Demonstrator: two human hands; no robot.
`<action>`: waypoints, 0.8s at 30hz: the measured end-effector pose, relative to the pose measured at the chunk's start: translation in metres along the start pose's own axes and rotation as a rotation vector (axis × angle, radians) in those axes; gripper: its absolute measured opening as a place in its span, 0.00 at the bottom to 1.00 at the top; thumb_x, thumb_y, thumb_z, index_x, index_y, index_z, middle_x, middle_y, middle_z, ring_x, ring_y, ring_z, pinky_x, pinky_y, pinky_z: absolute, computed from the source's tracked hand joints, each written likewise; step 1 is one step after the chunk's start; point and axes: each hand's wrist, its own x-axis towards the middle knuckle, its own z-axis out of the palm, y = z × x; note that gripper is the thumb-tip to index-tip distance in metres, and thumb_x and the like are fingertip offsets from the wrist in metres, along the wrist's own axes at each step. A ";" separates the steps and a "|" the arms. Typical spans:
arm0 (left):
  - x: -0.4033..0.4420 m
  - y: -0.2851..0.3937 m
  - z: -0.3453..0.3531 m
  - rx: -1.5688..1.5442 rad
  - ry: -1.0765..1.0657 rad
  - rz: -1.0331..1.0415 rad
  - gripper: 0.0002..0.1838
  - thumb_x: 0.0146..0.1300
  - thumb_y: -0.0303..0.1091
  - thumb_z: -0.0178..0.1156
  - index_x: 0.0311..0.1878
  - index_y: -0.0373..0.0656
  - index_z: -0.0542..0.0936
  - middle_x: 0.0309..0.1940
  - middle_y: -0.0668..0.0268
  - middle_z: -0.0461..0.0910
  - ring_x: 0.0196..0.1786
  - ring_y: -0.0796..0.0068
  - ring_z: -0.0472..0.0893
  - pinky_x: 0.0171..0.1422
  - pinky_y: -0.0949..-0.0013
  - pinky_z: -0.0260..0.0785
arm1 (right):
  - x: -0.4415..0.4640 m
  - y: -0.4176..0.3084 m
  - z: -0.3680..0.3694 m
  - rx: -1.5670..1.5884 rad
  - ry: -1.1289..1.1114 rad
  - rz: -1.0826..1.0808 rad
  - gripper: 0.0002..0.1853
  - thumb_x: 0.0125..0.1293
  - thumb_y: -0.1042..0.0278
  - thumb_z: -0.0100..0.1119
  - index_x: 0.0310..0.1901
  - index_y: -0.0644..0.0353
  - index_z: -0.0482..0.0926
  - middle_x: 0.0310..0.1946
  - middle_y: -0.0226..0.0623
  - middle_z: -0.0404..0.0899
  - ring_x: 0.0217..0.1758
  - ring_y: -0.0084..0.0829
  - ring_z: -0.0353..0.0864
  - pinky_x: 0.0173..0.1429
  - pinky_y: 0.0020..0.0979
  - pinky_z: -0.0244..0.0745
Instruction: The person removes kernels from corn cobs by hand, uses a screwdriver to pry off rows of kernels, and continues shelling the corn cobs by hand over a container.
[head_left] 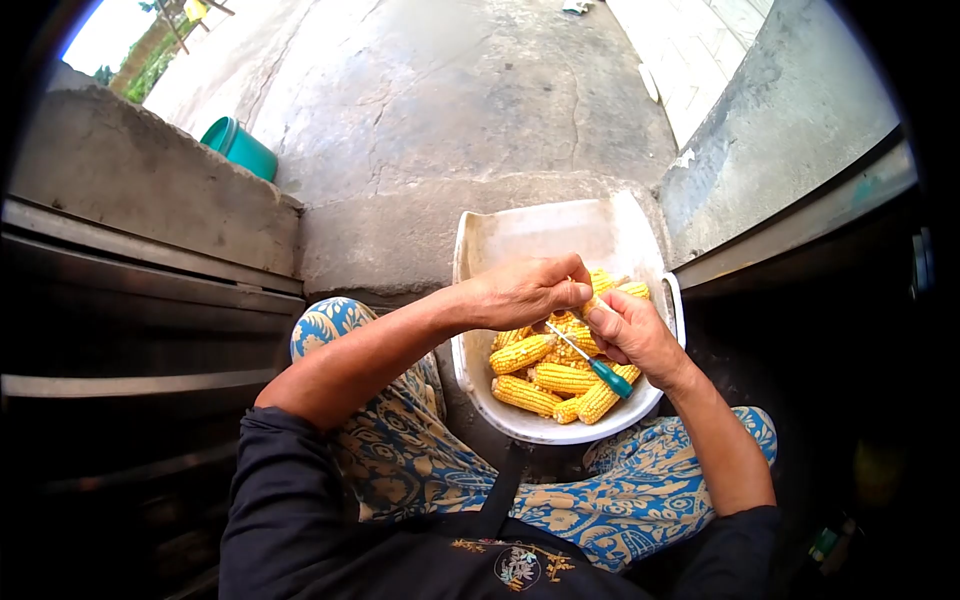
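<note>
Gripping 1 corn cob (592, 306) between them, both hands (548, 292) meet above the white basin (530, 232).

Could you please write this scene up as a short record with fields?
Left hand: against the held cob, grip partly hidden
Right hand: closed around the held cob
Tool: green-handled tool, lying on the cobs, thin metal shaft
Container: white basin
Contents: yellow corn cobs, loose kernels
Beyond: teal bucket near the low wall
</note>
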 end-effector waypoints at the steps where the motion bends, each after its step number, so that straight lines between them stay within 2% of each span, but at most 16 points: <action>1: -0.001 -0.001 0.001 0.000 0.002 0.000 0.18 0.71 0.46 0.47 0.47 0.38 0.73 0.30 0.65 0.75 0.31 0.78 0.74 0.35 0.73 0.70 | -0.001 -0.002 0.002 -0.027 0.010 -0.025 0.20 0.65 0.47 0.57 0.37 0.60 0.74 0.26 0.23 0.70 0.25 0.11 0.65 0.27 0.15 0.61; 3: -0.001 -0.002 0.002 0.057 0.017 0.023 0.19 0.71 0.48 0.45 0.47 0.38 0.71 0.31 0.64 0.75 0.33 0.75 0.75 0.38 0.70 0.70 | -0.001 -0.001 0.003 -0.055 0.019 -0.048 0.21 0.64 0.47 0.58 0.38 0.61 0.75 0.27 0.24 0.71 0.28 0.12 0.67 0.30 0.16 0.63; 4: 0.002 -0.006 0.004 0.125 0.046 0.056 0.19 0.71 0.47 0.45 0.47 0.38 0.71 0.33 0.60 0.77 0.37 0.69 0.76 0.43 0.65 0.69 | -0.001 0.001 0.003 -0.057 0.034 -0.047 0.21 0.63 0.48 0.59 0.39 0.62 0.75 0.29 0.25 0.73 0.31 0.13 0.69 0.34 0.17 0.66; 5: 0.003 -0.010 0.005 0.124 0.046 0.056 0.19 0.71 0.47 0.45 0.47 0.38 0.71 0.33 0.60 0.77 0.37 0.69 0.76 0.43 0.65 0.69 | 0.000 0.003 0.003 -0.059 0.049 -0.046 0.21 0.63 0.49 0.60 0.39 0.63 0.76 0.31 0.26 0.74 0.34 0.14 0.71 0.37 0.19 0.68; 7: 0.005 -0.015 0.007 0.175 0.100 0.149 0.19 0.70 0.45 0.44 0.47 0.37 0.71 0.35 0.55 0.77 0.41 0.62 0.78 0.47 0.60 0.68 | 0.001 0.004 0.004 -0.060 0.058 -0.049 0.20 0.62 0.51 0.61 0.40 0.64 0.76 0.32 0.27 0.75 0.36 0.15 0.72 0.39 0.20 0.69; 8: 0.006 -0.017 0.009 0.175 0.101 0.149 0.19 0.70 0.45 0.44 0.47 0.37 0.71 0.35 0.55 0.77 0.41 0.62 0.78 0.47 0.60 0.68 | 0.001 0.004 0.004 -0.060 0.069 -0.051 0.20 0.61 0.53 0.62 0.40 0.64 0.76 0.33 0.29 0.76 0.37 0.17 0.73 0.40 0.22 0.70; 10: 0.008 -0.019 0.013 0.250 0.146 0.112 0.18 0.69 0.44 0.44 0.46 0.36 0.71 0.37 0.49 0.78 0.43 0.55 0.78 0.48 0.58 0.68 | 0.003 0.010 0.006 -0.101 0.075 -0.063 0.19 0.59 0.55 0.64 0.40 0.65 0.76 0.34 0.31 0.77 0.37 0.18 0.74 0.41 0.23 0.71; 12: 0.007 -0.019 0.016 0.280 0.158 0.097 0.19 0.69 0.44 0.44 0.46 0.36 0.71 0.36 0.48 0.77 0.43 0.52 0.78 0.48 0.57 0.68 | 0.005 0.013 0.006 -0.142 0.080 -0.073 0.19 0.58 0.56 0.65 0.41 0.65 0.76 0.34 0.32 0.79 0.38 0.19 0.76 0.42 0.24 0.72; 14: 0.007 -0.015 0.018 0.284 0.171 0.088 0.20 0.68 0.46 0.44 0.46 0.36 0.71 0.34 0.44 0.77 0.42 0.46 0.78 0.47 0.54 0.68 | 0.006 0.015 0.007 -0.479 0.160 -0.150 0.19 0.54 0.59 0.67 0.41 0.65 0.76 0.34 0.36 0.80 0.37 0.22 0.78 0.42 0.27 0.73; 18: 0.007 -0.012 0.019 0.347 0.173 0.071 0.20 0.68 0.47 0.44 0.46 0.37 0.71 0.33 0.45 0.78 0.40 0.44 0.78 0.46 0.52 0.68 | 0.009 0.022 0.010 -0.481 0.190 -0.167 0.19 0.53 0.60 0.67 0.42 0.64 0.76 0.34 0.38 0.81 0.36 0.25 0.79 0.41 0.28 0.74; 21: 0.008 -0.014 0.020 0.391 0.163 0.067 0.20 0.68 0.47 0.45 0.46 0.37 0.71 0.33 0.45 0.79 0.39 0.44 0.79 0.45 0.52 0.68 | 0.009 0.021 0.008 -0.439 0.154 -0.222 0.21 0.54 0.57 0.67 0.43 0.64 0.76 0.34 0.38 0.81 0.37 0.26 0.79 0.42 0.28 0.73; 23: 0.006 -0.014 0.023 0.397 0.148 0.108 0.20 0.69 0.47 0.46 0.46 0.37 0.72 0.33 0.45 0.79 0.40 0.45 0.79 0.45 0.52 0.69 | 0.013 0.026 0.007 -0.376 0.087 -0.325 0.24 0.56 0.51 0.66 0.44 0.63 0.75 0.33 0.35 0.80 0.36 0.24 0.78 0.41 0.27 0.73; 24: 0.005 -0.009 0.024 0.391 0.130 0.092 0.19 0.69 0.47 0.47 0.44 0.38 0.72 0.33 0.47 0.79 0.39 0.47 0.79 0.45 0.55 0.69 | 0.006 0.012 0.009 -0.180 -0.023 -0.054 0.25 0.60 0.46 0.62 0.45 0.62 0.75 0.30 0.32 0.77 0.32 0.19 0.75 0.36 0.22 0.70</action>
